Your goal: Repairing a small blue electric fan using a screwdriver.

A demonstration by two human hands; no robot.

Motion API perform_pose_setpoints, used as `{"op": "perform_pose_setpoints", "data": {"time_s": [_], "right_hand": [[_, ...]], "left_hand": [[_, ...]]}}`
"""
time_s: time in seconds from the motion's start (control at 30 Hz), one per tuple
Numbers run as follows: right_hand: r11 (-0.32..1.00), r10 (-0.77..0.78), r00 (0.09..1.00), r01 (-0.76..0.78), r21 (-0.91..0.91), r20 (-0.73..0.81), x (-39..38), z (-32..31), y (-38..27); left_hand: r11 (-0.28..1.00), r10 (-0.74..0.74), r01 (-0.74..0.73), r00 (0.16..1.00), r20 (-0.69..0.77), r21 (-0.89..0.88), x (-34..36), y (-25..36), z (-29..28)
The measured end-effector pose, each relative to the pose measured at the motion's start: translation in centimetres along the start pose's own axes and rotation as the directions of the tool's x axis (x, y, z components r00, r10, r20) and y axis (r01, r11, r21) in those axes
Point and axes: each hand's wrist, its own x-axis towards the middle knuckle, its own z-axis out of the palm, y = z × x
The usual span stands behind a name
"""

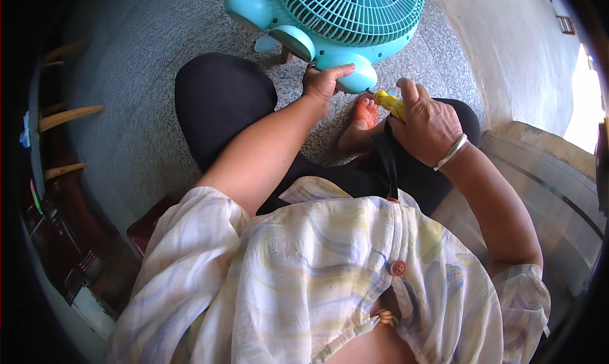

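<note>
A turquoise fan (352, 12) with a round slatted grille and rounded housings lies at the top of the view. My left hand (322, 85) grips the lower rounded part (353, 71) of it, thumb across its face. My right hand (425, 119) is closed around a yellow-handled tool (389, 102), apparently a screwdriver, whose thin end points at the right edge of that rounded part; I cannot tell if it touches. A black strap (387, 161) hangs below my right hand.
My bare foot (361, 126) is below the fan, between my black-trousered knees. A wooden leg (285, 57) shows under the fan on the speckled floor (139, 59). Dark furniture with wooden pieces (70, 110) stands at left. A pale wall (520, 66) and a bright opening are at right.
</note>
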Motion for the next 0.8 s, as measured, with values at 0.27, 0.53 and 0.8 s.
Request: {"op": "perform_pose_setpoints", "data": {"time_s": [0.27, 0.53, 0.8], "right_hand": [[0.985, 0.01, 0.976, 0.028, -0.17, 0.218, 1.3, 0.9, 1.6], [0.943, -0.232, 0.965, 0.253, -0.217, 0.118, 1.2, -0.1, 0.2], [0.831, 0.395, 0.874, -0.471, 0.296, 0.284, 2.3, 0.9, 0.7]], "left_hand": [[0.995, -0.051, 0.045, 0.996, 0.07, 0.085, 0.7, -0.4, -0.6], [0.999, 0.016, -0.02, 0.995, 0.097, 0.05, 1.3, -1.0, -0.7], [0.998, 0.025, -0.025, 1.0, 0.017, -0.049, 1.4, -1.2, -0.6]]}}
